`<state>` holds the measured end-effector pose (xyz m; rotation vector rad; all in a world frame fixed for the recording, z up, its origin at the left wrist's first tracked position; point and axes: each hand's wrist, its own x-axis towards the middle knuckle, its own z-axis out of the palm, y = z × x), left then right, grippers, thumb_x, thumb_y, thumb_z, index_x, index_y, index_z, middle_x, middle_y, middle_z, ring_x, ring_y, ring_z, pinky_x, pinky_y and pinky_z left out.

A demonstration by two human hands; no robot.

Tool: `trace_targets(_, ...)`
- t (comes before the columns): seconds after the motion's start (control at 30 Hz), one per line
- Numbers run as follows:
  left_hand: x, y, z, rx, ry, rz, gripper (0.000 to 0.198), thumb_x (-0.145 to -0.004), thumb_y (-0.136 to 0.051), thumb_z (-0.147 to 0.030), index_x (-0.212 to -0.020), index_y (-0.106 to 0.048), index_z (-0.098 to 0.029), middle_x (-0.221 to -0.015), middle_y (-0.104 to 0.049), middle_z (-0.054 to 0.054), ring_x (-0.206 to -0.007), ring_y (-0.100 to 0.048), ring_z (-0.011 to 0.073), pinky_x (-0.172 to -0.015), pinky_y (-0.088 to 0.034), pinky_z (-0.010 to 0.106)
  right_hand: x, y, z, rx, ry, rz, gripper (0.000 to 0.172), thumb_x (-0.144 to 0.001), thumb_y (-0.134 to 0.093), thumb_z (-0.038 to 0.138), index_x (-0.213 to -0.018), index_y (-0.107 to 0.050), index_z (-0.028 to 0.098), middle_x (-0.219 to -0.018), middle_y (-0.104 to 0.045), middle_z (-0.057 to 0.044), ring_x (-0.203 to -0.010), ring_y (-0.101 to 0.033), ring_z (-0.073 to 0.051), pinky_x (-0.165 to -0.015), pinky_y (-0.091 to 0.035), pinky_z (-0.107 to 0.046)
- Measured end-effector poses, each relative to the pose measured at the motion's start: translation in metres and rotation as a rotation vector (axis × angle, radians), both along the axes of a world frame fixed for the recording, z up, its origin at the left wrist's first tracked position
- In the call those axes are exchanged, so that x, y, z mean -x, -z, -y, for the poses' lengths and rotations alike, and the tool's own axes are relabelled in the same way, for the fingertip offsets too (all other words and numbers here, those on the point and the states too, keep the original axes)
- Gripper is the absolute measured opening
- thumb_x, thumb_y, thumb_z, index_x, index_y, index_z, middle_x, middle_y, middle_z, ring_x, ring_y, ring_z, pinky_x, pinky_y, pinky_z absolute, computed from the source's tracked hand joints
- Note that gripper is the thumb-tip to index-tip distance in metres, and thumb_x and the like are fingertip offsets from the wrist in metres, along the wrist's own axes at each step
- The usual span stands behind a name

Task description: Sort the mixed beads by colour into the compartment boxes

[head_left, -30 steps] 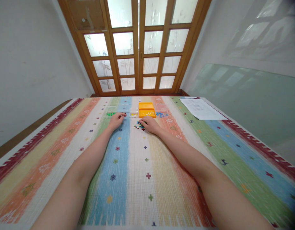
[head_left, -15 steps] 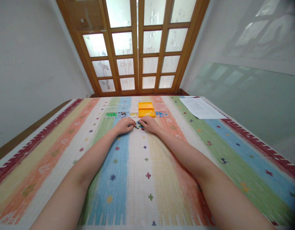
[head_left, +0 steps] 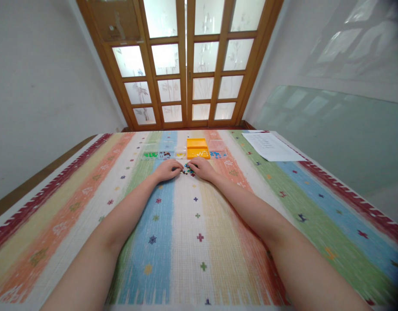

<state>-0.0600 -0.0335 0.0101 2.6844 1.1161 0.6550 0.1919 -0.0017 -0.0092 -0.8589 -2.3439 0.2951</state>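
A small pile of mixed coloured beads lies on the striped cloth far in front of me. My left hand rests palm down just left of the pile, its fingers drawn together at the pile's edge. On the pile's right side, my right hand has its fingers curled over the beads. What either hand's fingertips hold is too small to see. Behind the hands stand an orange tray with pale beads and clear boxes of green beads, dark beads, yellow beads and blue beads.
A printed sheet of paper lies at the cloth's far right. A wooden door with frosted panes stands behind the table. A glass pane leans against the right wall.
My left hand came back from the clear boxes to the left side of the bead pile and has stayed there. My right hand has stayed on the pile.
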Motion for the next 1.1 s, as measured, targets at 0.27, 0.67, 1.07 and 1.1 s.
trace_targets(0.27,0.002,-0.002,0.001,-0.025,-0.011,-0.061,0.028,-0.096,-0.055,-0.025,-0.105,-0.081,-0.024,-0.116,-0.079,0.005,-0.111,-0.069,0.0228,-0.105,-0.05,0.038,0.0,0.002,-0.002,0.006,-0.003,-0.004,0.031,-0.107,-0.054,0.036,-0.097,-0.078,0.02,-0.098,-0.076,-0.008,-0.094,-0.064,-0.022,-0.086,-0.043,-0.032)
trace_targets(0.67,0.01,0.004,-0.007,0.003,-0.086,0.012,0.037,-0.106,-0.046,-0.039,-0.106,-0.08,-0.022,-0.111,-0.078,0.007,-0.109,-0.068,0.0232,-0.104,-0.05,0.039,0.0,-0.003,0.002,0.024,0.004,0.015,0.031,-0.108,-0.053,0.037,-0.1,-0.078,0.02,-0.102,-0.077,-0.008,-0.097,-0.064,-0.022,-0.088,-0.044,-0.032)
trace_targets(1.07,0.011,0.007,-0.01,-0.002,-0.108,0.004,0.038,-0.105,-0.046,-0.038,-0.105,-0.08,-0.022,-0.113,-0.078,0.008,-0.11,-0.068,0.0226,-0.105,-0.05,0.039,0.0,-0.004,0.003,0.022,0.001,0.015,0.031,-0.107,-0.052,0.037,-0.1,-0.078,0.02,-0.102,-0.077,-0.008,-0.097,-0.066,-0.022,-0.088,-0.045,-0.032)
trace_targets(1.1,0.011,0.007,-0.01,-0.005,-0.113,0.011,0.038,-0.105,-0.046,-0.039,-0.105,-0.08,-0.021,-0.112,-0.078,0.008,-0.11,-0.068,0.0228,-0.106,-0.05,0.039,0.0,-0.004,0.003,0.025,0.004,0.016,0.031,-0.107,-0.053,0.037,-0.1,-0.078,0.021,-0.102,-0.077,-0.008,-0.098,-0.066,-0.022,-0.088,-0.045,-0.032)
